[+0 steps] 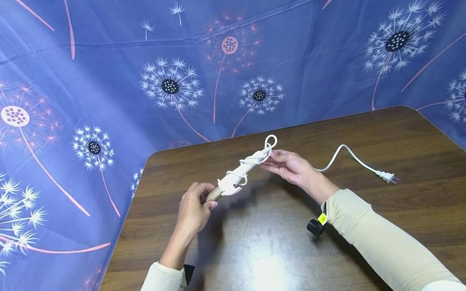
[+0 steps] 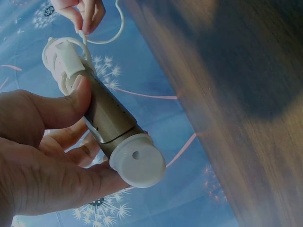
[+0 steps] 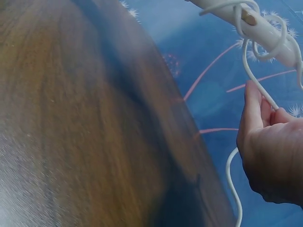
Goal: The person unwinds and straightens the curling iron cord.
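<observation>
A curling iron (image 1: 233,178) with a white handle and a gold-brown barrel (image 2: 106,111) is held up above the table, tilted with its handle toward the far right. My left hand (image 1: 194,209) grips the barrel, thumb on one side and fingers round the other. A white end cap (image 2: 139,162) shows past that hand in the left wrist view. White cord (image 3: 258,85) winds loosely around the handle and loops at its end. Near the handle end, my right hand (image 1: 290,167) pinches the cord between thumb and fingertips.
The cord's free length runs right over the brown wooden table (image 1: 435,210), ending in a two-prong plug (image 1: 385,176). Behind the table hangs a blue cloth (image 1: 312,72) with dandelion prints. A black wrist camera (image 1: 316,227) sits beside the right sleeve.
</observation>
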A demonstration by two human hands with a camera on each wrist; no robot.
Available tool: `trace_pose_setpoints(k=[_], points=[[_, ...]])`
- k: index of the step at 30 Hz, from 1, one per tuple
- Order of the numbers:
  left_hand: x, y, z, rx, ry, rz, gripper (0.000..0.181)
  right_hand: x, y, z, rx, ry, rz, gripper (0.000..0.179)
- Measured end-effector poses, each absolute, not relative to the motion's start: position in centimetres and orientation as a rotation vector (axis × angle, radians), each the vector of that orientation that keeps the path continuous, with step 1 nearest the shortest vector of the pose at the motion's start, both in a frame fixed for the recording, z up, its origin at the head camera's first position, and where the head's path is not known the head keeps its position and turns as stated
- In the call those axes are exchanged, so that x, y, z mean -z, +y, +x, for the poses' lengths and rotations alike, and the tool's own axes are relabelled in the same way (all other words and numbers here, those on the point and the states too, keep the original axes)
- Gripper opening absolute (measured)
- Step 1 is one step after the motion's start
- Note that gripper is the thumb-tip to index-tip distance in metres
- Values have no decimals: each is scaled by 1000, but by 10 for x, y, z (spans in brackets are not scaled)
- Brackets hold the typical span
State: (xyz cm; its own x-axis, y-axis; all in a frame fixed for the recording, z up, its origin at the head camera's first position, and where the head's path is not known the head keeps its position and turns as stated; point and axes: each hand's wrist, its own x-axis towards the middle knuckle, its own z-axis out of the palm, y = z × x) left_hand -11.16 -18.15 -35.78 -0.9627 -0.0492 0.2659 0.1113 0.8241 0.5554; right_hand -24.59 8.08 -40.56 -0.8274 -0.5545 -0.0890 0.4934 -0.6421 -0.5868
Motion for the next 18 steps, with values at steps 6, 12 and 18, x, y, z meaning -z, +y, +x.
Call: trace_pose_setpoints(k=[6, 12, 18], points=[[359, -184, -110, 868, -2752, -75, 32, 401, 94, -252, 2492, 749, -53, 17], [361, -187, -108, 845, -2784, -90, 33, 393, 109, -258, 2567, 669, -47, 17], [363, -190, -108, 815, -2798, -88, 32, 383, 122, -261, 2645, 665, -63, 14]])
